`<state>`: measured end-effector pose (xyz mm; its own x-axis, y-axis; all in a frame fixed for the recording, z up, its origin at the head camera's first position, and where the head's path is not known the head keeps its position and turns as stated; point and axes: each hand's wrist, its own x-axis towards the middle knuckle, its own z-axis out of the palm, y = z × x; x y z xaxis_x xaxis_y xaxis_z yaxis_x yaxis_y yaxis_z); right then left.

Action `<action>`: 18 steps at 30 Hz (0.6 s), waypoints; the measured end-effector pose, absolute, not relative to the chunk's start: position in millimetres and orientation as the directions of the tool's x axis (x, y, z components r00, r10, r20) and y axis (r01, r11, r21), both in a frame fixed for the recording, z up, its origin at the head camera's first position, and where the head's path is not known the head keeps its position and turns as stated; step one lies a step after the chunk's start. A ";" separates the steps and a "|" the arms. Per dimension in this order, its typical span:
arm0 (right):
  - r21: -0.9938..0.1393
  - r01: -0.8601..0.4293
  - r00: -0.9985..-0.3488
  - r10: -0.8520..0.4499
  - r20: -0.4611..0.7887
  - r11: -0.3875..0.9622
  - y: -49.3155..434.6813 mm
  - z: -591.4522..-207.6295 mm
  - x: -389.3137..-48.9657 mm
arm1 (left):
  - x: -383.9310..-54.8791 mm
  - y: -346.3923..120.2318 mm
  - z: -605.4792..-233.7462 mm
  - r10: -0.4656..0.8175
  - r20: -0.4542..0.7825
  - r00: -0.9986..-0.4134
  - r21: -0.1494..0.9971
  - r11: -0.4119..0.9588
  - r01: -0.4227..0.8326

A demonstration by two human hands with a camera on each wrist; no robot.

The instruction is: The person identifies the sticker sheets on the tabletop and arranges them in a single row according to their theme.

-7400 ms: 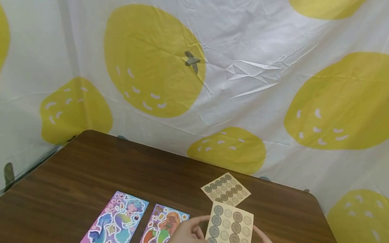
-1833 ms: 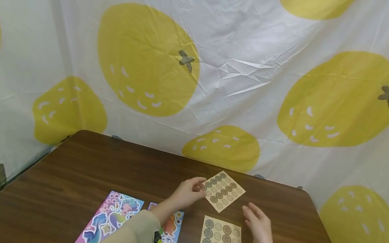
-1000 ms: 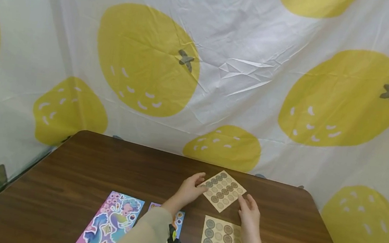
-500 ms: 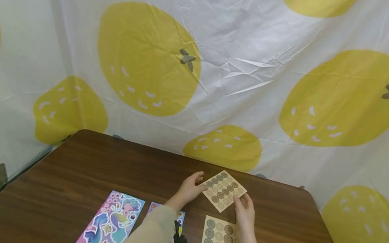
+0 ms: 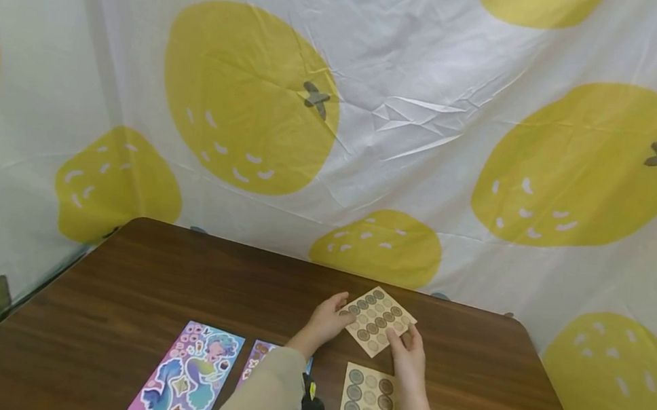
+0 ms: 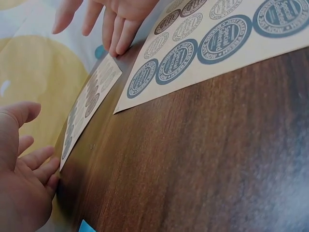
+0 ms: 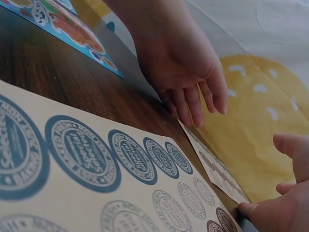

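A cream sheet of round stickers (image 5: 375,323) lies turned like a diamond on the far part of the table. My left hand (image 5: 323,324) is at its left corner, and my right hand (image 5: 410,362) is at its right corner. In the left wrist view, the fingertips of my left hand (image 6: 26,188) meet the sheet's edge, with the thumb held apart. The right wrist view has my right hand (image 7: 282,205) with fingertips right at the opposite edge, thumb raised. A second cream sticker sheet (image 5: 368,405) lies nearer, partly covered by my right forearm.
Left on the brown wooden table (image 5: 172,275) is a mermaid sticker sheet (image 5: 190,376). Another colourful sticker sheet (image 5: 257,353) beside it is mostly hidden under my left sleeve. A white curtain with yellow fruit (image 5: 255,100) hangs behind the table.
The nearer cream sheet, held in both hands earlier, now lies on the table. Both hands have moved to the far sheet; my right hand has come in leftward to its corner.
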<state>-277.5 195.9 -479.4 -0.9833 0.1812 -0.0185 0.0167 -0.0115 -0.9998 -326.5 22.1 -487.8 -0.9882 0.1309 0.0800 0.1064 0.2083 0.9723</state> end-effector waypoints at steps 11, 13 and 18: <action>-0.999 0.029 -0.985 0.171 -0.024 0.029 196.2 -478.5 -275.2 | -323.5 23.9 -487.9 0.141 0.072 -0.987 0.968 0.229 0.103; -0.999 0.029 -0.986 0.167 -0.025 0.020 195.9 -477.8 -275.0 | -323.8 24.6 -488.0 0.144 0.071 -0.987 0.969 0.225 0.103; -0.999 0.016 -0.987 0.160 -0.022 -0.037 194.9 -476.6 -276.5 | -322.9 25.4 -487.1 0.136 0.070 -0.988 0.969 0.225 0.100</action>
